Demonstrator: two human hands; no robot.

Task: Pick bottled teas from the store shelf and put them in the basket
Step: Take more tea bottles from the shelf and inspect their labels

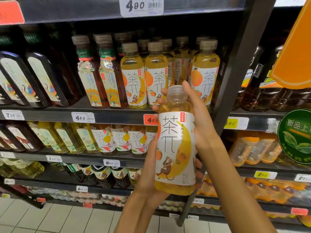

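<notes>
Bottle (175, 145) before shelf (107, 117)

I am standing in a shop's drinks aisle: dark shelves (107, 115) are carrying rows of bottled teas (134, 76), price tags (83, 117) are lining every shelf edge, a round green promotional sign (296, 137) is hanging at right, above pale floor tiles (55, 219).

One view only, from the person's head, facing the store shelves (107, 117) head-on and tipped a little downward, so the floor tiles (67, 219) show along the bottom edge. It sits close in: a bottle (175, 147) held up in both hands fills the centre, while a dark upright post (235, 78) divides the shelving on the right.
</notes>
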